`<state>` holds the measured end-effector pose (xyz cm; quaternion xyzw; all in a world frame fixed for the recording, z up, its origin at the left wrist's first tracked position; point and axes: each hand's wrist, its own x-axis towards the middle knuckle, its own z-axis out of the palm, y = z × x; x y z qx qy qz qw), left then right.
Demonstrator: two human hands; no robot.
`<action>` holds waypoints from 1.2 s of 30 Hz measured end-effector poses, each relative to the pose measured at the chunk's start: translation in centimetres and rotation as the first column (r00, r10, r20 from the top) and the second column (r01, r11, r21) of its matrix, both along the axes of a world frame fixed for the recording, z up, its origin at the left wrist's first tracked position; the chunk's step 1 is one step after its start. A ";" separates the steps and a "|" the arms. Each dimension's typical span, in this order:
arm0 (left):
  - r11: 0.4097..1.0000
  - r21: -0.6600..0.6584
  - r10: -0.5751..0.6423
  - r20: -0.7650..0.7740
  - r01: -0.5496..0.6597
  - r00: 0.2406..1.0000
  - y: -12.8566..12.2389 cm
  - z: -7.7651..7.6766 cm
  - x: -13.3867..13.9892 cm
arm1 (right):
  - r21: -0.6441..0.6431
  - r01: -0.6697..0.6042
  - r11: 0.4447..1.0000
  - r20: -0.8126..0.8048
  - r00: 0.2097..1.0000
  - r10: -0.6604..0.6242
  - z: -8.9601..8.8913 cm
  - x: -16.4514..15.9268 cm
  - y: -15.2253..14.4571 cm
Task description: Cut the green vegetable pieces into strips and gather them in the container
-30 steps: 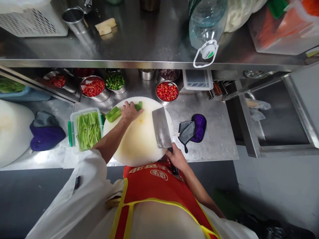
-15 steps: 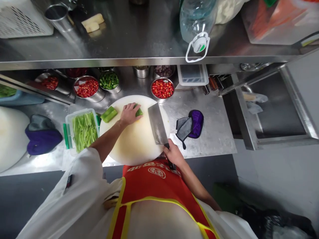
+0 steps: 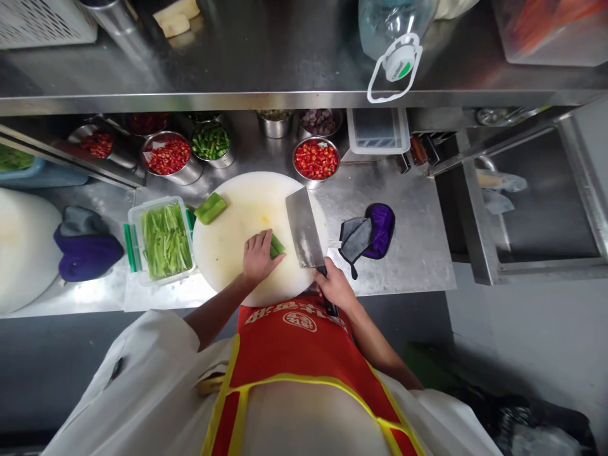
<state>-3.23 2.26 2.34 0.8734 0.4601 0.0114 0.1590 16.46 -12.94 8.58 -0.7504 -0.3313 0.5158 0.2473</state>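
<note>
My left hand (image 3: 258, 256) presses down on a piece of green pepper (image 3: 276, 246) on the round white cutting board (image 3: 237, 278). Its fingers are closed over the piece, and only the right end shows past them. My right hand (image 3: 336, 285) grips the black handle of a cleaver (image 3: 304, 228). The broad blade lies over the right side of the board, to the right of the pepper piece and apart from it. Another chunk of green pepper (image 3: 210, 208) rests at the board's upper left edge.
Left of the board stands a clear tub of green strips (image 3: 166, 237). Metal pots of chopped red chilies (image 3: 316, 159) and green chilies (image 3: 210, 140) line the back beneath a steel shelf (image 3: 285, 101). A grey and purple cloth (image 3: 380, 231) lies on the right.
My left hand has moved toward me and slightly right, taking the pepper piece with it from the upper board. The cleaver stays in my right hand, and the view has shifted slightly.
</note>
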 end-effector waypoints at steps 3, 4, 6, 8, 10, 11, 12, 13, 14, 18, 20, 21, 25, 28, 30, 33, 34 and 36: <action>0.998 0.026 0.058 0.066 -0.060 0.996 -1.7 -0.4 0.2 | 0.018 -0.036 0.999 0.042 0.999 0.035 0.1 0.2 0.0; 0.996 0.032 0.077 0.081 -0.080 0.994 -2.0 -0.7 0.0 | 0.023 -0.056 0.998 0.067 0.996 0.054 0.2 0.3 0.0; 0.995 0.032 0.094 0.101 -0.098 0.990 -1.8 -1.1 -0.8 | 0.022 -0.106 0.994 0.130 0.986 0.102 0.5 0.6 0.0; 0.993 0.033 0.106 0.114 -0.110 0.988 -0.8 -1.4 -2.1 | 0.010 -0.159 0.987 0.196 0.968 0.154 0.8 0.8 0.1; 0.988 0.048 0.143 0.122 -0.149 0.982 1.1 -1.5 -3.8 | 0.002 -0.209 0.978 0.258 0.945 0.201 1.2 1.0 0.1; 0.982 0.062 0.169 0.124 -0.177 0.978 2.2 -1.5 -4.7 | 0.001 -0.234 0.972 0.285 0.932 0.224 1.4 1.0 0.0; 0.976 0.083 0.190 0.133 -0.202 0.973 3.2 -1.3 -5.5 | 0.000 -0.263 0.965 0.309 0.918 0.250 1.6 1.1 0.0; 0.972 0.111 0.190 0.150 -0.207 0.970 4.1 -1.1 -6.2 | 0.000 -0.295 0.955 0.329 0.902 0.279 1.9 1.1 -0.1; 0.970 0.146 0.169 0.171 -0.194 0.971 4.8 -0.9 -6.7 | -0.001 -0.331 0.944 0.348 0.885 0.310 2.1 1.2 -0.2; 0.980 0.195 -0.107 0.296 0.049 0.949 4.3 -0.6 -5.7 | -0.047 -0.469 0.882 0.406 0.798 0.446 3.4 1.3 -0.5; 0.959 0.157 -0.280 0.375 0.237 0.884 2.8 -1.1 -3.9 | -0.110 -0.514 0.850 0.423 0.750 0.508 4.1 1.4 -0.4; 0.943 0.147 -0.332 0.410 0.297 0.850 2.1 -1.4 -3.0 | -0.146 -0.530 0.835 0.425 0.729 0.537 4.5 1.4 -0.3; 0.940 0.157 -0.341 0.489 0.303 0.803 0.9 -2.9 -1.0 | -0.207 -0.582 0.786 0.404 0.681 0.611 5.2 1.1 -0.3; 0.942 0.157 -0.334 0.499 0.296 0.799 1.5 -3.2 -1.1 | -0.228 -0.617 0.753 0.382 0.655 0.652 5.0 0.5 -0.4; 0.939 0.149 -0.343 0.498 0.311 0.797 1.9 -3.1 -1.3 | -0.254 -0.626 0.737 0.371 0.641 0.672 5.0 0.1 -0.4; 0.933 0.141 -0.357 0.488 0.332 0.797 2.3 -2.9 -1.4 | -0.256 -0.635 0.729 0.363 0.635 0.681 5.9 -0.3 -0.6; 0.931 0.140 -0.360 0.481 0.336 0.799 2.3 -2.8 -1.4 | -0.249 -0.640 0.727 0.359 0.636 0.683 6.3 -0.4 -0.7; 0.929 0.134 -0.367 0.466 0.346 0.805 2.3 -2.8 -1.5 | -0.242 -0.649 0.721 0.341 0.639 0.689 7.2 -0.6 -0.9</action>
